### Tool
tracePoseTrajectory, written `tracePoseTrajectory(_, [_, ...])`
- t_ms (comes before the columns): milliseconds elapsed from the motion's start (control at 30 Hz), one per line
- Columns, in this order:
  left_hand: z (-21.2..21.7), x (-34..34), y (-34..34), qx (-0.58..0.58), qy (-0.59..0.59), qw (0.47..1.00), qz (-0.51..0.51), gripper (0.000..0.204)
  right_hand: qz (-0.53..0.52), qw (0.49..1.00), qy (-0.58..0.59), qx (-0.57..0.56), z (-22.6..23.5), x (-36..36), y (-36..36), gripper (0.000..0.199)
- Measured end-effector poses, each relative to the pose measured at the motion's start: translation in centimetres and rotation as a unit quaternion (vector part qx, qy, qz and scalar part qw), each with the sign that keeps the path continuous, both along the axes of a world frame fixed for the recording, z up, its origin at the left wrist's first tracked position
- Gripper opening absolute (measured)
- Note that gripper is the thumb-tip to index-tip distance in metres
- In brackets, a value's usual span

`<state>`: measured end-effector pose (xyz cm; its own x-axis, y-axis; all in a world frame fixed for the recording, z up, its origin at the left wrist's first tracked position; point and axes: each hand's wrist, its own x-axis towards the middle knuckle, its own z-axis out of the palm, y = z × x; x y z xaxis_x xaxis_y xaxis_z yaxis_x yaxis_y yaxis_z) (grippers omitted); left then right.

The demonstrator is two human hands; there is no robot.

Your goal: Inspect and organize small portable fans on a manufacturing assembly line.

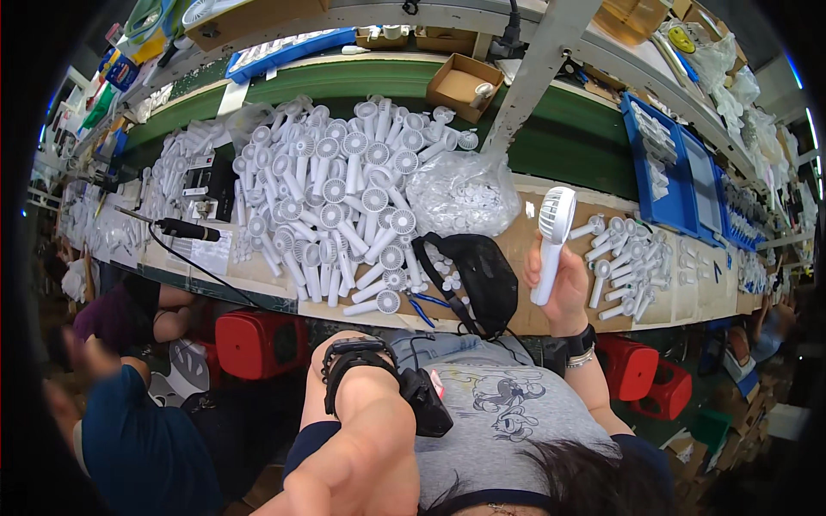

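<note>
Upright in my right hand point(564, 288) is a white handheld fan point(557, 219), its round grille head above the closed fingers. The hand is over the right part of the table, beside a smaller pile of white fans point(632, 262). My left hand point(366, 447) is raised close to the camera, below a black wrist strap point(354, 357); the picture's lower edge cuts off most of its fingers. A large heap of white handheld fans point(335, 189) covers the table's middle left. Between the piles lie a black mesh bag point(482, 279) and blue-handled pliers point(422, 310).
A clear plastic bag point(465, 193) of small white parts lies behind the mesh bag. Beyond are a cardboard box point(465, 86), a slanting metal post point(542, 73) and blue cases point(680, 176). A corded screwdriver point(185, 229) hangs at left. Red stools point(258, 344) stand below; another person point(142, 439) is nearby.
</note>
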<state>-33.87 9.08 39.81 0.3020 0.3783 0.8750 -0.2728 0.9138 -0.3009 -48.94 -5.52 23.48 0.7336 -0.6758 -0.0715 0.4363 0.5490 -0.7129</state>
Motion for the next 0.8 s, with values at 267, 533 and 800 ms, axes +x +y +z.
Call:
tracePoseTrajectory(267, [0.5, 0.9, -0.8, -0.041, -0.02, 0.999, -0.007, 0.038, 0.002, 1.0, -0.003, -0.014, -0.2, 0.1, 0.0, 0.042])
tracePoseTrajectory(533, [0.2, 0.9, -0.8, -0.023, -0.052, 0.996, -0.072, 0.036, -0.012, 0.999, 0.029, -0.016, -0.3, 0.2, 0.3, 0.042])
tracePoseTrajectory(800, [-0.1, 0.3, -0.2, -0.004, -0.028, 0.996, -0.085, 0.033, -0.022, 0.999, 0.029, -0.01, -0.6, -0.2, 0.2, 0.042])
